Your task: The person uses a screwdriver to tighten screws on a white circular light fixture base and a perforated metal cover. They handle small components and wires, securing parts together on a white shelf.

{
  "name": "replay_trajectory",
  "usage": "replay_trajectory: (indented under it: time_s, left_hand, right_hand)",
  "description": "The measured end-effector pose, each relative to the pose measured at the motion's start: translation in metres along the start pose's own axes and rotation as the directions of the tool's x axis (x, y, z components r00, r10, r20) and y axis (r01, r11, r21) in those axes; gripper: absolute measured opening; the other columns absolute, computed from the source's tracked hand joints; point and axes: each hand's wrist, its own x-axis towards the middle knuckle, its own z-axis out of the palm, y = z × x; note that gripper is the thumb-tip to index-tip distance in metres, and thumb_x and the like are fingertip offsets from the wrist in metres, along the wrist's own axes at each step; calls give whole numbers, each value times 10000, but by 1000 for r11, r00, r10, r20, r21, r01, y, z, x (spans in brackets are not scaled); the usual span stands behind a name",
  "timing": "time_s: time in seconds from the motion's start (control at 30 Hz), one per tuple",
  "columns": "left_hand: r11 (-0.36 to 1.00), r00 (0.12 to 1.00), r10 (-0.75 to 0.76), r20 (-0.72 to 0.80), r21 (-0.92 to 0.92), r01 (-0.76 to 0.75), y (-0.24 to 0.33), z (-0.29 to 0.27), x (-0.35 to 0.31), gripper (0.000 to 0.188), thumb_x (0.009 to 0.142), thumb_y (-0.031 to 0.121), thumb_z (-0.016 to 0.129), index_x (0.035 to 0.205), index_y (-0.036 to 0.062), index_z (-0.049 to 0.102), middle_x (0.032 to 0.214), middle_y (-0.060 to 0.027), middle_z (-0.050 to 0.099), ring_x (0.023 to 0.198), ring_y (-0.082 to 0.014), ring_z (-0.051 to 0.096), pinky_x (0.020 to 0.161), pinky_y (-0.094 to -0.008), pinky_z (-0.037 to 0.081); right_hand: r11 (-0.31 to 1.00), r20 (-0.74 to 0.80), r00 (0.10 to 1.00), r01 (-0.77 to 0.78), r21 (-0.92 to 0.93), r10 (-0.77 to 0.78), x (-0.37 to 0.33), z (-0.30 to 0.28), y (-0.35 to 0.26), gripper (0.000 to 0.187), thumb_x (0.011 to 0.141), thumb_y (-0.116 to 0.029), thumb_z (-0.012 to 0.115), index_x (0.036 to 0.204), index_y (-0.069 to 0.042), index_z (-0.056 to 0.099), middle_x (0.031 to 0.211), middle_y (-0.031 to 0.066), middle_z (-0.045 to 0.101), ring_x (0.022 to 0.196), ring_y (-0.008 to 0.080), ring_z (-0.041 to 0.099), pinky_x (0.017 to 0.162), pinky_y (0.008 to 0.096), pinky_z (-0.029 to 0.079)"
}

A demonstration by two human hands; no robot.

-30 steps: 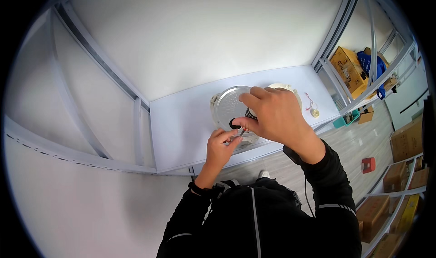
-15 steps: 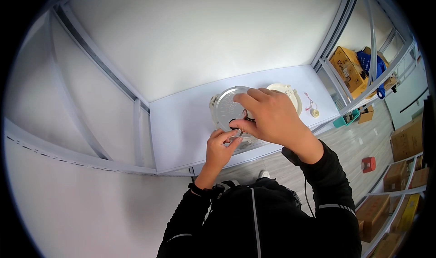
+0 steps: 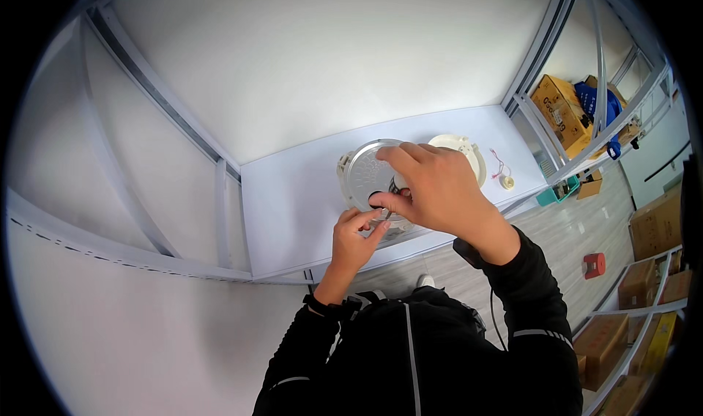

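Both hands meet over the near edge of a round silver metal plate [image 3: 365, 173], which rests on an off-white base [image 3: 342, 165] with tabs at its rim. My left hand [image 3: 351, 242] is closed, with thumb and fingertips pinched on a small dark piece too small to name. My right hand [image 3: 443, 189] curls above the plate's right side, thumb bent toward the left fingertips. Between its fingers something dark with a reddish spot shows, mostly hidden. Partly behind the right hand lies a round cream-coloured part [image 3: 472, 152].
A small pale roll [image 3: 507, 182] with thin red wire lies on the white table [image 3: 282, 196]. Metal frame posts flank the table. To the right stand a cardboard box [image 3: 562, 116], a teal crate [image 3: 551, 194], a red stool [image 3: 594, 265] and shelves with boxes.
The fingers of my right hand shift slightly, and a little more of the dark thing with the reddish spot shows between them. My left hand stays in place.
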Motion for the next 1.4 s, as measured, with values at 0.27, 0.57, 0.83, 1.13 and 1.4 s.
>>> replay_trajectory:
  time_s: [0.27, 0.57, 0.83, 1.13, 1.4]
  left_hand:
    - [1000, 1000, 11, -4, 24, -11, 2, 1, 2, 247, 814, 155, 899, 1030, 65, 820, 753, -44, 612, 701, -177, 581, 656, -329, 508]
    - [999, 999, 33, -5, 32, -33, -1, 2, 2, 225, 802, 133, 906, 974, 39, 794, 897, -70, 716, 670, -178, 601, 609, -325, 507]
    - [998, 998, 61, -12, -23, -61, -10, 2, 1, 222, 796, 123, 900, 988, 73, 801, 816, -57, 647, 661, -171, 566, 604, -321, 492]
    - [1000, 1000, 15, 11, 12, -15, -3, 0, 5, 259, 776, 112, 897, 1024, 141, 830, 714, -20, 543, 648, -165, 540, 605, -320, 482]
    - [988, 988, 143, -51, -44, -145, -16, 5, 6, 245, 762, 73, 885, 995, 97, 813, 714, -19, 541, 639, -151, 534, 592, -294, 481]
  right_hand:
    - [916, -135, 989, 110, 386, -62, -2, 6, -5, 561, 861, -260, 866, 1335, -86, 622, 1033, 121, 678, 801, 299, 709, 625, 365, 535]
    - [995, -246, 965, 78, -60, -90, 1, 22, -4, 575, 844, -442, 848, 1280, -114, 671, 824, 39, 630, 609, 246, 644, 561, 356, 494]
    - [989, -258, 962, 119, 85, -93, 0, 18, -12, 639, 906, -334, 822, 1449, -90, 590, 1152, 144, 653, 909, 292, 684, 660, 355, 554]
    - [966, -85, 995, 80, 244, -61, -7, 9, -7, 725, 861, -149, 842, 1521, -119, 542, 1020, 90, 648, 818, 301, 662, 673, 382, 553]
    - [963, -248, 962, 166, 213, -111, -8, 18, -9, 670, 911, -190, 796, 1526, -131, 538, 996, 78, 662, 783, 315, 661, 704, 400, 564]
